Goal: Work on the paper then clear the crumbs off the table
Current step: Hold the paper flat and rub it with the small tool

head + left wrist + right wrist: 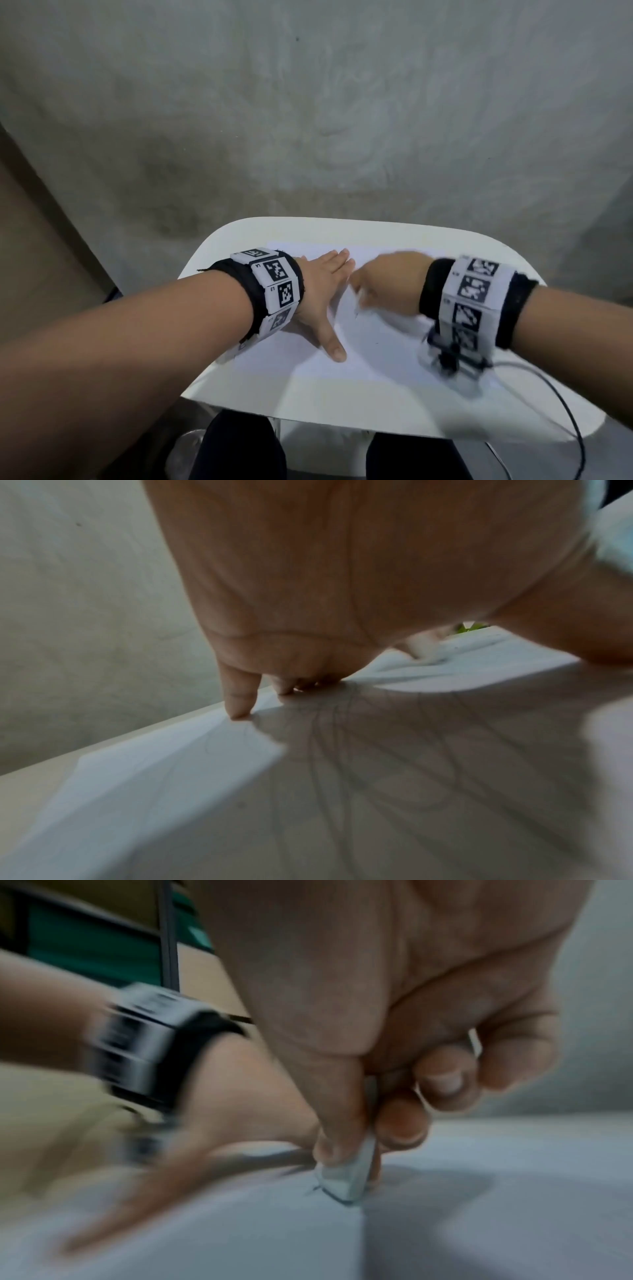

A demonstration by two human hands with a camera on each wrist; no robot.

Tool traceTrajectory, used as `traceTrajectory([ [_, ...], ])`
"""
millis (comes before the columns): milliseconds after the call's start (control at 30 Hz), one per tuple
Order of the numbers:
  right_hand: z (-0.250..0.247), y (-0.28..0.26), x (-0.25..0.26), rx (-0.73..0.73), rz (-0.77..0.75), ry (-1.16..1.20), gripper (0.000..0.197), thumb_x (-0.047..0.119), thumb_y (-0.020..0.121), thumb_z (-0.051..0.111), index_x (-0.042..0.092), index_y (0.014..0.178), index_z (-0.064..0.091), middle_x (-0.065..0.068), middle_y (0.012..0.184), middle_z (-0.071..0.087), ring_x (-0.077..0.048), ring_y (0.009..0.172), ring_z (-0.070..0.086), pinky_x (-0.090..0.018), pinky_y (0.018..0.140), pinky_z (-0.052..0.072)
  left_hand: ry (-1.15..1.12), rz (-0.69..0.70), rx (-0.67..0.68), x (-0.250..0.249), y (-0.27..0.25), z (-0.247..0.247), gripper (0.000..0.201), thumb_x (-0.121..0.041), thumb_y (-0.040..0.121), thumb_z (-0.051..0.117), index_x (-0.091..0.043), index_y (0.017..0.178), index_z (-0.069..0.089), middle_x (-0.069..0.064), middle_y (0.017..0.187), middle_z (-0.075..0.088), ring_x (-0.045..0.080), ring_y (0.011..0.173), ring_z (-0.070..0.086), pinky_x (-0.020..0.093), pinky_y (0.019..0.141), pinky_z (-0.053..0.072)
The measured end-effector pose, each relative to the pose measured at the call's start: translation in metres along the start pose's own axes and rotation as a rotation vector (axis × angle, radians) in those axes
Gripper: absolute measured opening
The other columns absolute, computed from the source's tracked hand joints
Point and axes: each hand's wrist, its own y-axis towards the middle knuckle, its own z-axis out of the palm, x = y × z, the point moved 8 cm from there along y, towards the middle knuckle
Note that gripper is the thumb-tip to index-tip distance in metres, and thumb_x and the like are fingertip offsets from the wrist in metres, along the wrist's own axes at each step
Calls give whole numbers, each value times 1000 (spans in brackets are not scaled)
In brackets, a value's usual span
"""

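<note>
A white sheet of paper [346,329] is lying flat on a small white table [308,401], covering most of its top. The left hand [322,291] is lying spread and flat on the paper's left part, its fingers straight and pointing to the far edge, its thumb stretching out toward the near side; it is grasping nothing, only pressing the sheet down. In the left wrist view the fingertips [240,710] are touching the paper near its far edge, and faint pencil lines are showing in the shadow under the palm. The right hand [387,284] is sitting just beside the left, blurred in the head view, and is pinching a white eraser [349,1180] between the thumb and curled fingers. The eraser's lower corner is touching the paper, and a small dark mark is showing right at its tip. Whether crumbs are lying on the sheet cannot be told, since the pictures are too soft. Both wrists are wearing black bands with black-and-white code tags, and a black cable [561,394] is trailing from the right wrist over the table's near right corner.
</note>
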Motion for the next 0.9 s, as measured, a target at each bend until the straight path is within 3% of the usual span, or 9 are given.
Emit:
traceTrajectory([
  [100,-14,5,-36,-71,163,-157,19,22,95,45,18,106,60,1,105,65,-23,93,59,-30,75,45,20,-9,17,2,1,0,146,-75,59,73,-18,148,-28,-4,155,-35,10,144,-27,47,121,0],
  [233,6,-1,6,26,-27,-181,25,23,96,46,17,118,56,2,99,62,-27,99,58,-26,66,37,-2,-8,-1,0,0,0,147,-72,58,76,-19,149,-27,-5,155,-35,9,144,-25,43,121,0],
  [367,-14,4,-50,-34,177,-265,20,19,95,40,19,101,60,3,88,59,-26,88,57,-28,70,41,23,-16,19,-1,-3,-1,144,-72,62,74,-17,148,-28,-3,155,-35,10,144,-26,46,121,0],
  [467,-1,3,-9,11,14,-241,13,20,96,43,20,86,52,2,82,56,-27,89,56,-25,60,37,14,-9,12,-1,-2,-1,146,-73,60,74,-17,149,-28,-4,155,-35,10,144,-26,44,121,0],
  [533,2,8,-9,33,-12,-204,14,23,95,46,17,97,58,1,92,62,-26,94,59,-27,70,44,21,-7,9,-1,-1,-1,146,-74,60,74,-17,149,-28,-3,155,-35,10,144,-26,44,121,0],
  [633,-17,13,-54,-1,194,-252,24,21,96,44,16,109,63,1,102,64,-24,91,59,-32,80,49,28,-11,17,0,-1,0,146,-74,60,73,-18,148,-28,-4,155,-35,9,144,-26,48,121,1],
  [767,-2,15,0,22,-22,-133,15,22,93,49,23,104,59,0,90,61,-28,91,57,-27,64,38,-73,4,-6,1,0,0,148,-71,55,79,-30,148,-28,-6,156,-33,8,144,-25,45,121,1],
  [833,-5,21,-16,21,-7,-140,23,23,93,49,18,111,62,0,100,64,-26,95,59,-27,72,44,-20,-2,12,-1,0,0,147,-72,57,76,-24,149,-28,-5,156,-34,9,144,-26,44,121,0],
  [900,-19,24,-53,8,162,-218,19,21,94,47,16,103,62,1,106,66,-25,95,62,-33,83,52,27,-15,28,-1,-1,-1,145,-73,61,74,-18,148,-28,-4,155,-36,9,144,-27,46,121,0],
])
